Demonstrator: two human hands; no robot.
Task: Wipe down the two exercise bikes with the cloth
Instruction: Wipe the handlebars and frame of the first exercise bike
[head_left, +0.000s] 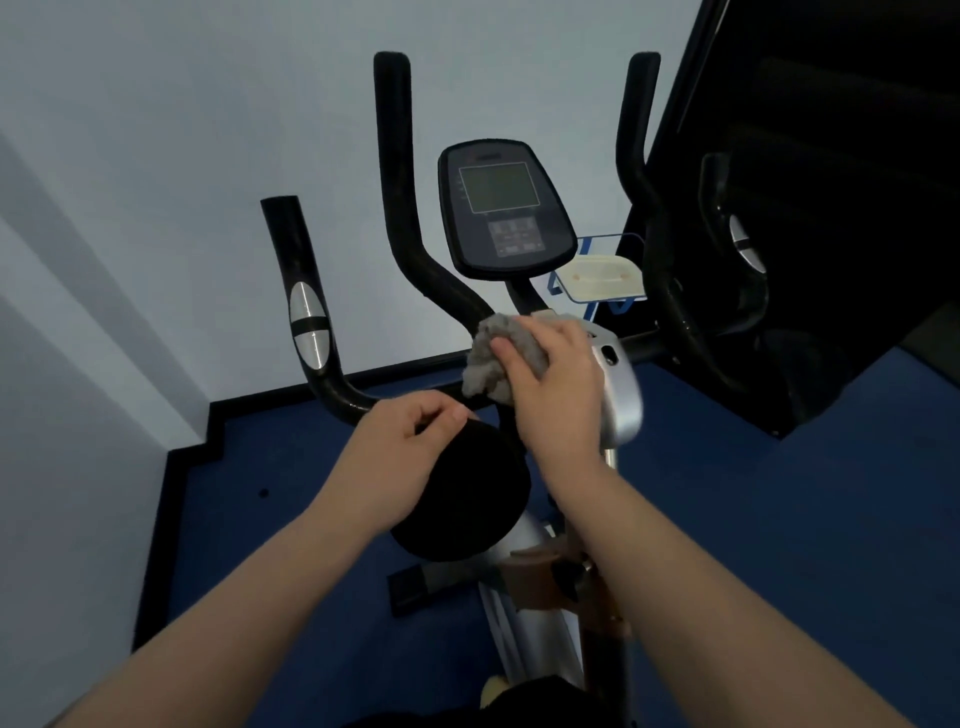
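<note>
Right hand clamps grey cloth against bike stem; left hand loosely curled on black knob.

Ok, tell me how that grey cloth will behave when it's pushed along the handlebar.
The grey cloth is bunched in soft folds under the right hand, so it is probably floppy and will mould round the handlebar. It looks fluffy and light, likely dragging rather than sliding, and may bunch further.

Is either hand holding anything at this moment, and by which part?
The right hand grips the bunched grey cloth at its right side, against the bike's handlebar stem. The left hand rests on the black round part, fingers loosely curled, holding nothing.
</note>
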